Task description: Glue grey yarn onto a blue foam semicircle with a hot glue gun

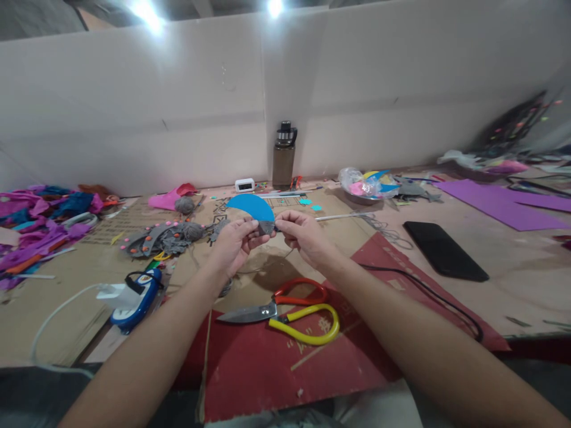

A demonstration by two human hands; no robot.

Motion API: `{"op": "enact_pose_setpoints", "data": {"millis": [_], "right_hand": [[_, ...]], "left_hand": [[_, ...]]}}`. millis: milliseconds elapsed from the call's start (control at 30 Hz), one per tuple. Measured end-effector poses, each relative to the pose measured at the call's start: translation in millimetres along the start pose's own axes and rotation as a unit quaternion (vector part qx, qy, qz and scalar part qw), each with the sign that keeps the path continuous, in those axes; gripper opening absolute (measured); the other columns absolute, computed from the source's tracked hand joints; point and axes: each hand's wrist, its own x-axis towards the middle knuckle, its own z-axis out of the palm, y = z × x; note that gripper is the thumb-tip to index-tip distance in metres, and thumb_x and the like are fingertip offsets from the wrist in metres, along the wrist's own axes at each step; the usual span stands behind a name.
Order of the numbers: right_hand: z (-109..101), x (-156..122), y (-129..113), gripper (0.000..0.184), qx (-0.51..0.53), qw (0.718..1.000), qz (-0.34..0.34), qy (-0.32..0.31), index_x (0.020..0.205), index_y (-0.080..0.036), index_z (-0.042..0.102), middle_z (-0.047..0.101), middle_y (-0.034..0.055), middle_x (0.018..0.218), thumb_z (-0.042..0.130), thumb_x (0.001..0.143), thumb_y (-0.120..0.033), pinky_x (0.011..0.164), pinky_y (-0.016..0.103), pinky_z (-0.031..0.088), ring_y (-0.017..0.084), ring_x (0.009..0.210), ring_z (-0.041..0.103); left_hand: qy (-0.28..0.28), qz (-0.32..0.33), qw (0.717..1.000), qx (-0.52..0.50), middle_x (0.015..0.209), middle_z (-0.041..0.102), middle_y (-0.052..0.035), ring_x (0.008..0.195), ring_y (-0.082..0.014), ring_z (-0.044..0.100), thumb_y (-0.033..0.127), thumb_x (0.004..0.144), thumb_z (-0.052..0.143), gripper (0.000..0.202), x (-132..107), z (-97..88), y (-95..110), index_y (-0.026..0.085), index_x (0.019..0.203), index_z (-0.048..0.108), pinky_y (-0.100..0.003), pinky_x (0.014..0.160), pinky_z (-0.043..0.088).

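Observation:
A curved blue crescent-shaped piece (255, 205), partly covered in grey at its lower right end, is pinched in my left hand (241, 238) above the cardboard. The fingers of my right hand (301, 232) are closed at that grey end, and a thin grey strand (289, 252) hangs below them. The grey part (266, 227) looks like wound yarn. Below my hands, scissors (285, 312) with one red and one yellow handle lie on red cardboard (250, 362), blades pointing left.
Grey yarn pieces with orange beads (165, 238) lie left, near a blue-and-white power strip (136, 300) with a cable. A dark bottle (284, 157) stands by the wall. To the right are a black phone (444, 249), purple sheets (504, 205) and a bowl of scraps (363, 193).

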Motion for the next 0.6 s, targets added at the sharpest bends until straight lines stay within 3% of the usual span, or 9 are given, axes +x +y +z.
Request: {"op": "enact_pose_setpoints", "data": {"millis": [400, 600], "right_hand": [[-3.5, 2.7, 4.1, 0.025, -0.014, 1.000, -0.013, 0.024, 0.073, -0.018, 0.059, 0.055, -0.0036, 0.061, 0.068, 0.068, -0.041, 0.040, 0.020, 0.018, 0.004, 0.043, 0.028], [-0.9, 2.0, 3.4, 0.024, -0.042, 0.998, -0.025, 0.035, 0.074, -0.017, 0.061, 0.056, -0.0029, 0.062, 0.068, 0.068, -0.040, 0.040, 0.021, 0.022, 0.004, 0.044, 0.033]], "left_hand": [[-0.024, 0.015, 0.999, -0.034, 0.079, 0.069, -0.0050, 0.077, -0.0163, 0.069, 0.011, 0.068, 0.066, 0.014, -0.4, -0.7, 2.4, 0.014, 0.078, 0.056, -0.028, 0.076, 0.057], [-0.002, 0.010, 1.000, -0.001, 0.077, 0.068, -0.0035, 0.071, -0.0135, 0.068, 0.014, 0.068, 0.070, 0.016, 1.2, 0.1, -0.5, 0.014, 0.075, 0.056, -0.021, 0.065, 0.056]]}}
